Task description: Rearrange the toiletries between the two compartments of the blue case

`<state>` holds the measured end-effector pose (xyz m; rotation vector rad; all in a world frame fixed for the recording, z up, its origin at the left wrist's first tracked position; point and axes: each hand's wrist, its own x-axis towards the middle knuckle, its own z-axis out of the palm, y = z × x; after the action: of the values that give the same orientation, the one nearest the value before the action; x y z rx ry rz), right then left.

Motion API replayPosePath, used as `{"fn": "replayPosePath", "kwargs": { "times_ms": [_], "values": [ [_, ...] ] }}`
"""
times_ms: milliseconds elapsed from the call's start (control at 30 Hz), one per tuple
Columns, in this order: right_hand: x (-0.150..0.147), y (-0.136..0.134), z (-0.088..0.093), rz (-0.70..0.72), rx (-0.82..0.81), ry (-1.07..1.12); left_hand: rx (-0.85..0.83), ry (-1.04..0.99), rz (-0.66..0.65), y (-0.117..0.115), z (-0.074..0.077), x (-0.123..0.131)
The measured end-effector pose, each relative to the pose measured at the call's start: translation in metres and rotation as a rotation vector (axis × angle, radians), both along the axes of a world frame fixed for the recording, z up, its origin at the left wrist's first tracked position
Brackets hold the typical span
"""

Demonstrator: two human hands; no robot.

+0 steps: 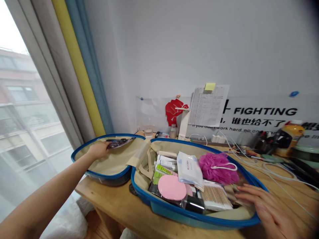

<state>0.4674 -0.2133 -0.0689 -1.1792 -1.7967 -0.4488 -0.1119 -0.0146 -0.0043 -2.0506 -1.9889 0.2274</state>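
A small blue-rimmed suitcase (159, 207) lies opened flat with a beige lining. My left hand (99, 150) reaches into its left half, fingers closed on the edge of a shiny dark packet (121, 142). At the right end, my right hand (261, 202) rests over the rim, fingers stretched out with nothing seen in them. In the right half lie a magenta bath puff (216, 167), a white packet (189, 167), a pink oval case (171, 187), a pack of cotton swabs (216, 196), green tubes (161, 171) and white tubes (165, 162).
The wooden desk (114, 199) carries the suitcase, whose left half overhangs its edge. Behind stand a desk lamp (183, 124), a glass (149, 133) and a small jar (172, 131). White cables (274, 167) and an orange bottle (291, 137) are at right. Curtains (74, 73) hang at left.
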Motion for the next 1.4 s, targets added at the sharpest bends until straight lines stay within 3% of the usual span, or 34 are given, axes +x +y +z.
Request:
{"fn": "replayPosePath", "kwargs": {
  "times_ms": [200, 300, 367, 433, 533, 733, 867, 1100, 1400],
  "values": [
    [-0.005, 0.000, 0.004, -0.002, 0.024, -0.005, 0.087, -0.056, 0.055, -0.010, 0.018, -0.005],
    [-0.001, 0.001, 0.000, 0.006, 0.018, 0.003, 0.227, -0.162, 0.012, -0.022, 0.034, -0.010],
    [0.006, 0.002, -0.005, 0.004, -0.030, -0.007, 0.352, -0.283, -0.144, -0.031, 0.045, -0.006],
    [0.013, 0.003, -0.010, -0.006, -0.112, -0.014, 0.416, -0.361, -0.390, -0.039, 0.053, 0.008],
    [0.015, 0.002, -0.013, -0.034, -0.169, 0.013, 0.371, -0.381, -0.660, -0.045, 0.058, 0.047],
    [0.003, -0.003, -0.005, -0.029, -0.136, 0.066, 0.056, -0.352, -0.911, -0.044, 0.049, 0.142],
    [0.005, -0.005, -0.004, -0.006, -0.181, 0.032, -0.040, -0.297, -1.021, -0.035, 0.035, 0.178],
    [0.006, -0.002, -0.002, 0.024, -0.094, 0.003, -0.077, -0.224, -1.042, -0.014, 0.014, 0.190],
    [0.002, -0.005, 0.000, -0.037, -0.166, 0.058, -0.198, -0.197, -1.121, -0.003, 0.012, 0.178]
  ]
}}
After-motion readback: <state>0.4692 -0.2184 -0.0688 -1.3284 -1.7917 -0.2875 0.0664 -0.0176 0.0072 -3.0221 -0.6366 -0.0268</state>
